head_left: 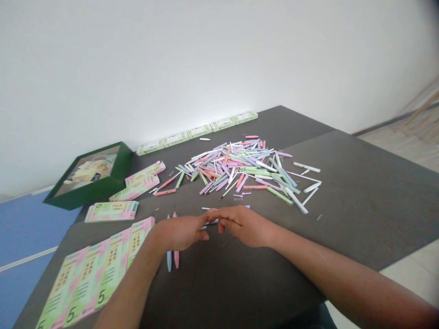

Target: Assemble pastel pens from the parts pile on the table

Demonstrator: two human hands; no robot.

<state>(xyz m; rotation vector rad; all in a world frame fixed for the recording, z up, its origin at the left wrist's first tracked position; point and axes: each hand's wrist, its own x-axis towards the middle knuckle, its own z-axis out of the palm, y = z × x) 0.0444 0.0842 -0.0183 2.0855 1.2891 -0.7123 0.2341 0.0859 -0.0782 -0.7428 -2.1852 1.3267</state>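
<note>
Blue pen [211,223] tight between both grips [183,232] [245,225]

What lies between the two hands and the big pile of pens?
Head view: only a few small loose bits on the dark table.

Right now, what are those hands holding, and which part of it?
A pale blue pen: the left hand and right hand both pinch it with fingertips where they meet; fingers hide most of it.
</note>
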